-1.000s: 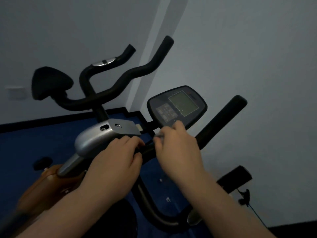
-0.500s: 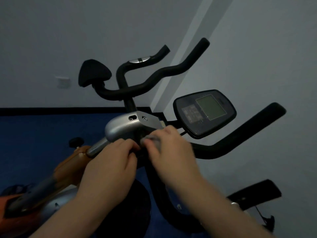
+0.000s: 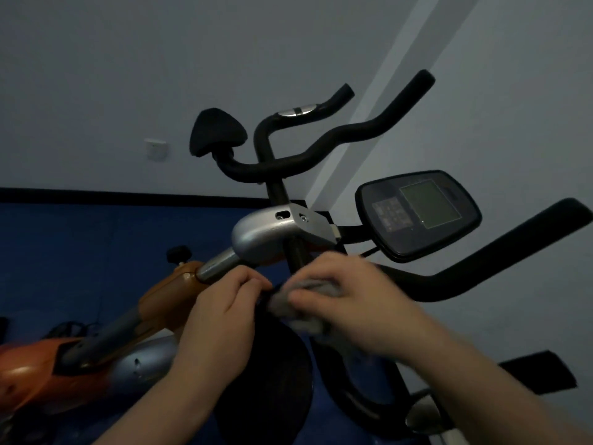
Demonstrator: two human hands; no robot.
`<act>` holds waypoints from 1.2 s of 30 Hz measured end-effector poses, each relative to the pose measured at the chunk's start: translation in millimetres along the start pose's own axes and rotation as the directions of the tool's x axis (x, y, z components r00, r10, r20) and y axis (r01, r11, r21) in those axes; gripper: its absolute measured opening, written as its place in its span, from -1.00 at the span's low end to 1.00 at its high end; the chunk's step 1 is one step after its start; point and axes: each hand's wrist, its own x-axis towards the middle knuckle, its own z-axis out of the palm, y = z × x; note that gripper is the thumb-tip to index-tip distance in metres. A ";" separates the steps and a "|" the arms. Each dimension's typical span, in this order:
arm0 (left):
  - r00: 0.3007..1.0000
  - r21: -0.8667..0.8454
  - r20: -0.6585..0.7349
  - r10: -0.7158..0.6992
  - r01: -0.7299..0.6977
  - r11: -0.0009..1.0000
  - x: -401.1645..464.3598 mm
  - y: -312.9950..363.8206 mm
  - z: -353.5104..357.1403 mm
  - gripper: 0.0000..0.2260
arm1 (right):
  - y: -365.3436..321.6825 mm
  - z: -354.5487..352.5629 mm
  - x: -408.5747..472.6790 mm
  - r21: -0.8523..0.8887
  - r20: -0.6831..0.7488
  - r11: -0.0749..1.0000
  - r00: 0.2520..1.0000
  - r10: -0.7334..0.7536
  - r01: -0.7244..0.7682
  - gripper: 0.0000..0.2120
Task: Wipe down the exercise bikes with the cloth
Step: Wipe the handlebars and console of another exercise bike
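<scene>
An exercise bike fills the view, with black foam handlebars [image 3: 475, 268], a silver stem cover [image 3: 266, 232] and a dark console [image 3: 417, 213] with a grey screen. My right hand [image 3: 362, 303] presses a crumpled grey cloth [image 3: 301, 303] onto the handlebar near the stem. My left hand [image 3: 224, 313] is curled around the black bar just left of the cloth, almost touching it. The part of the bar under both hands is hidden.
A second bike's black handlebars [image 3: 321, 146] and elbow pad [image 3: 215, 133] rise behind. The orange and silver frame [image 3: 106, 342] slopes down to the left. A black flywheel cover [image 3: 269, 374] sits below my hands. Blue floor and grey walls surround.
The view has swung, shifting the bike rightwards in frame. My right hand has slid the cloth left and down along the bar towards my left hand.
</scene>
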 end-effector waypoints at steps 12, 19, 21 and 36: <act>0.998 0.070 0.068 0.017 -0.022 0.997 3.5 -3.7 -2.1 -0.84 | 18.2 -13.4 41.6 -0.246 -0.078 0.967 0.993 -0.083 0.062 -0.88; 0.989 0.072 0.129 0.066 -0.076 0.994 5.4 -7.2 -5.5 -0.86 | 23.1 -5.3 54.1 -0.342 -0.207 0.939 0.972 -0.111 0.034 -0.85; 0.983 0.079 0.161 0.087 -0.101 0.992 6.9 -8.8 -5.3 -0.87 | 25.2 -15.5 44.5 -0.248 -0.080 0.966 0.993 -0.093 0.070 -0.87; 0.981 0.053 0.028 0.193 -0.195 0.979 6.3 -13.6 0.9 -0.85 | 13.8 -32.3 28.2 -0.502 -0.060 0.846 0.968 -0.244 0.182 -0.90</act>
